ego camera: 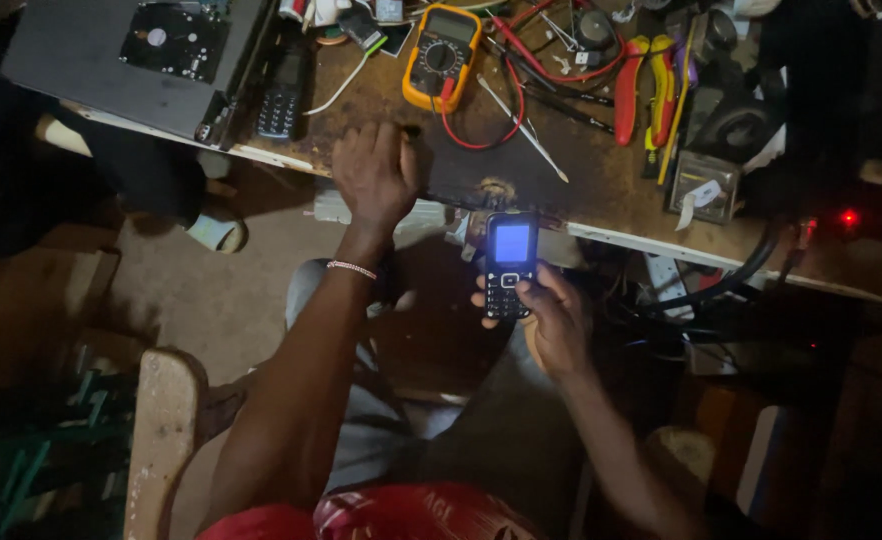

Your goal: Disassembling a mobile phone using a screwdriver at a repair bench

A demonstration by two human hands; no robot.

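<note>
One keypad phone [509, 265] stands upright, screen uppermost, in right hand [551, 320].

Single view, head-worn camera: looks steeply down from above the seated person's lap, at close range, facing the far counter [601, 190] edge, with both forearms entering from the near side; no second view.

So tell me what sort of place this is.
Probably a small electronics repair bench: a yellow digital multimeter with red leads, red-handled pliers and an opened hard drive lie on the worn wooden table, and the right hand holds a lit black keypad phone.
</note>
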